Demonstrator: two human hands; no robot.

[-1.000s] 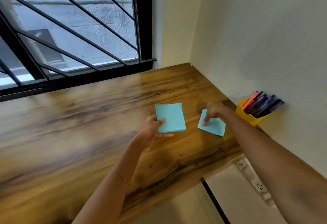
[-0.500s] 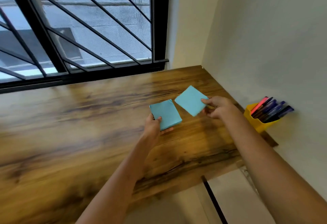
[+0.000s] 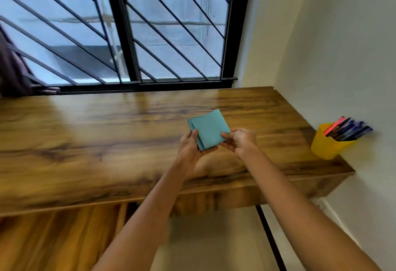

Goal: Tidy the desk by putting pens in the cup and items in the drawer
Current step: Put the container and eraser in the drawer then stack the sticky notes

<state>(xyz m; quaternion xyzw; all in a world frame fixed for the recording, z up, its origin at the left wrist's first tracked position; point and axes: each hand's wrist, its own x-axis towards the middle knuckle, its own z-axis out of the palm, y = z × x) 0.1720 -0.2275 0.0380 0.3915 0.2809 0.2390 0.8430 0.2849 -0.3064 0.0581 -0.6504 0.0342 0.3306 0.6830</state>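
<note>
Your head camera looks forward and down from above the counter (image 3: pixel 107 133), close over your forearms, facing the barred window (image 3: pixel 132 26) and corner wall.

I have two hands in view, my left hand (image 3: pixel 189 146) and my right hand (image 3: pixel 241 141). Between them I hold two teal notepads (image 3: pixel 209 130), stacked one on the other. There is one wooden desk (image 3: pixel 107 133) and one yellow cup (image 3: pixel 326 144). The cup holds one pink pen (image 3: pixel 334 125) and several dark blue pens (image 3: pixel 351 130), too tightly bunched for an exact count. One barred window (image 3: pixel 120 28) has two panes.
</note>
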